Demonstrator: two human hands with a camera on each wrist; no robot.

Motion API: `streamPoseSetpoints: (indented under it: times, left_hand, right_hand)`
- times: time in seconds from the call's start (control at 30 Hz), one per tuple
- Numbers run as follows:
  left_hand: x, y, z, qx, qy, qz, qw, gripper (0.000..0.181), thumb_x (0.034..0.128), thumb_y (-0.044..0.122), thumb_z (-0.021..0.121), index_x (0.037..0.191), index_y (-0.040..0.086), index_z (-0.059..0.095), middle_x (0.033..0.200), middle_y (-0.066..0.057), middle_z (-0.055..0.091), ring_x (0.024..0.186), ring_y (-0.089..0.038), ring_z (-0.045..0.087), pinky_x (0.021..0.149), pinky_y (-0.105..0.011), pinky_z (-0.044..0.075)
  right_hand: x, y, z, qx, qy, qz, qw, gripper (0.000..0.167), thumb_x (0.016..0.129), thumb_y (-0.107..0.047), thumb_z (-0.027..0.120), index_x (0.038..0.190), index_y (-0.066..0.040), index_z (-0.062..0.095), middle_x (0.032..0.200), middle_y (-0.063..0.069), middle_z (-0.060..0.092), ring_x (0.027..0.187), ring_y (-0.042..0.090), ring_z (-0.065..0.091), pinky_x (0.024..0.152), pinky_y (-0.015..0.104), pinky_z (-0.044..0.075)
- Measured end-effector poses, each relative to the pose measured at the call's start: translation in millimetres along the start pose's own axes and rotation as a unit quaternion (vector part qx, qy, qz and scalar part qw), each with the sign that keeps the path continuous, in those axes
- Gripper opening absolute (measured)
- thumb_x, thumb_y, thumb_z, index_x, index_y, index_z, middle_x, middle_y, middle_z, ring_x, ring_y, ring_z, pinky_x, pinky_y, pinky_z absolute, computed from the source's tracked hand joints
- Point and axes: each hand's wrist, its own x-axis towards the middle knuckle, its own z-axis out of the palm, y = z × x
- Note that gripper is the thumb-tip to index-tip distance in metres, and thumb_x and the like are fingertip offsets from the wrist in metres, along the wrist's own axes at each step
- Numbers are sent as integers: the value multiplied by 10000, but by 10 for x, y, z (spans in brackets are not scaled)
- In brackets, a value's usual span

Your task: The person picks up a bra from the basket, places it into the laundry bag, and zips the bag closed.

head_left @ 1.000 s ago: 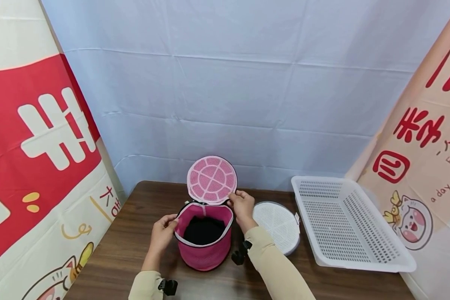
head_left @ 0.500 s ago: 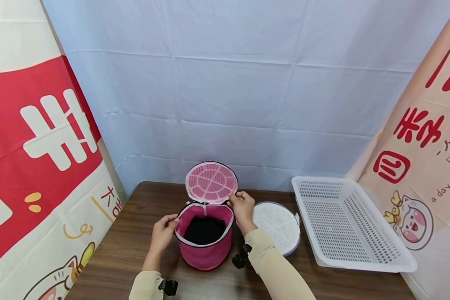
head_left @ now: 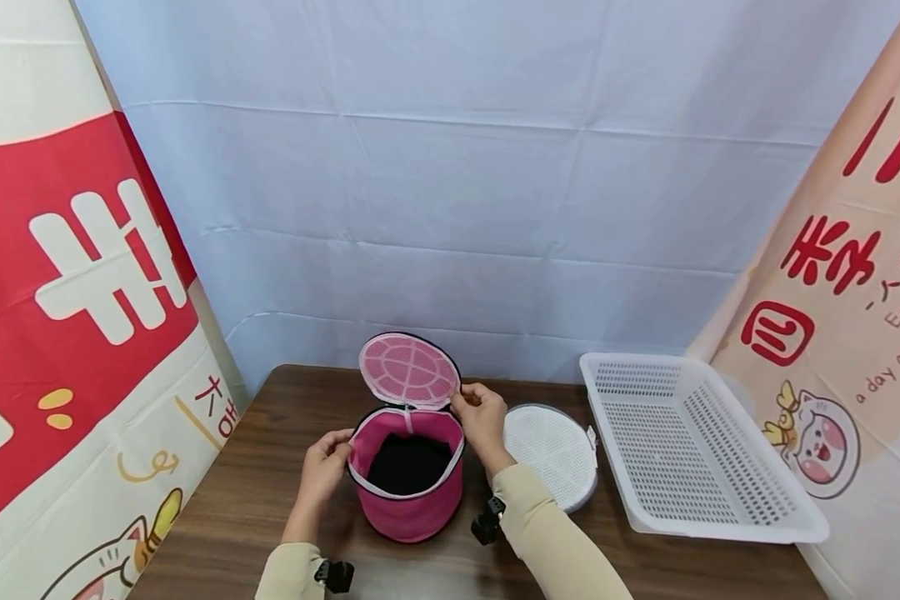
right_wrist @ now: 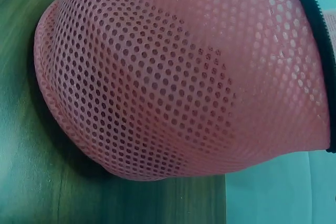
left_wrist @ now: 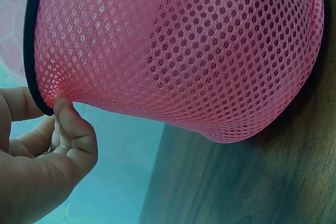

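A round pink mesh laundry bag stands upright on the table, its zippered top unfastened. Black cloth lies inside. The bag's round pink lid is raised at the back. At the bag's left, my left hand pinches the rim between thumb and fingers; the left wrist view shows the mesh bunched under the thumb. My right hand pinches the lid's lower right edge, close to the rim. In the right wrist view only the bag's mesh side shows, with the right hand out of sight.
A flat round white mesh piece with a grey edge lies right of the bag, partly behind the right sleeve. Farther right stands a white plastic basket. A pale blue cloth hangs behind the wooden table.
The lid has tilted, its top edge sinking in the head view and shifting slightly left. My right hand has moved slightly left with it. The left hand keeps its pinch on the rim.
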Motion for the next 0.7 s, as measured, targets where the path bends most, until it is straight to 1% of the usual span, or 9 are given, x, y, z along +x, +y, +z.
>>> streamPoseSetpoints:
  times: [0.07, 0.13, 0.27, 0.33, 0.4, 0.5, 0.57, 0.6, 0.7]
  left_hand:
    - [8, -1, -7, -68, -68, -36, 9999, 249, 890, -26, 508, 1112, -109, 586, 815, -132, 580, 612, -98, 490, 533, -246, 445]
    - [11, 7, -13, -141, -136, -69, 9998, 254, 893, -32, 508, 1121, -124, 570, 834, -134, 588, 623, -111, 503, 536, -256, 456]
    - [8, 5, -10, -244, -129, -73, 9996, 266, 893, -37, 505, 1139, -121, 561, 829, -120, 584, 632, -109, 515, 551, -275, 477]
    - [3, -1, -7, -303, -104, -63, 9995, 270, 898, -28, 507, 1149, -109, 563, 823, -113, 579, 635, -98, 515, 559, -275, 482]
    - [-4, 2, -4, -291, -77, -38, 9995, 271, 900, -20, 511, 1152, -101, 566, 816, -105, 574, 639, -91, 512, 559, -265, 478]
    - [-3, 7, -3, -298, -66, -61, 9995, 270, 900, -23, 502, 1150, -99, 569, 836, -128, 575, 652, -101, 514, 561, -255, 474]
    - [-2, 11, -2, -291, -60, -56, 9995, 273, 895, -34, 489, 1148, -98, 570, 860, -146, 578, 671, -112, 521, 564, -248, 473]
    - [0, 11, -2, -308, -64, -59, 9995, 278, 892, -41, 480, 1149, -100, 569, 879, -159, 580, 681, -120, 526, 565, -248, 475]
    - [6, 10, -4, -309, -76, -57, 9995, 291, 883, -52, 467, 1152, -97, 568, 908, -169, 582, 697, -130, 530, 571, -255, 477]
  right_hand:
    - [-3, 8, 0, -202, -13, -271, 9994, 46, 728, 25, 683, 772, 27, 695, 672, 99, 661, 586, 142, 623, 534, 202, 491]
    - [-3, 17, -3, -276, -51, -381, 9989, 44, 726, 25, 686, 769, 20, 695, 675, 89, 661, 601, 139, 620, 544, 212, 493]
    - [-6, 27, -21, -332, -162, -430, 9984, 63, 727, 22, 694, 785, 1, 705, 692, 66, 664, 619, 93, 601, 559, 196, 479]
    - [-38, -89, -45, -353, -263, -482, 9979, 72, 734, 52, 687, 800, 29, 699, 709, 103, 663, 636, 131, 601, 570, 190, 467]
    - [-40, -93, -62, -322, -398, -494, 9975, 83, 737, 71, 688, 813, 41, 698, 730, 127, 665, 652, 156, 599, 579, 180, 454]
    - [-31, -103, -88, -350, -595, -439, 9966, 84, 740, 74, 700, 821, 53, 693, 769, 164, 665, 675, 163, 594, 606, 187, 450]
    - [4, 14, -97, -382, -698, -414, 9960, 86, 738, 35, 723, 821, 22, 707, 784, 137, 673, 682, 112, 588, 621, 192, 454]
    - [9, 20, -106, -392, -746, -436, 9955, 90, 736, 25, 729, 824, 15, 710, 791, 128, 676, 685, 92, 588, 628, 195, 459]
    - [9, 34, -129, -421, -913, -409, 9941, 94, 739, 20, 732, 832, 10, 716, 793, 112, 680, 690, 103, 602, 632, 216, 476]
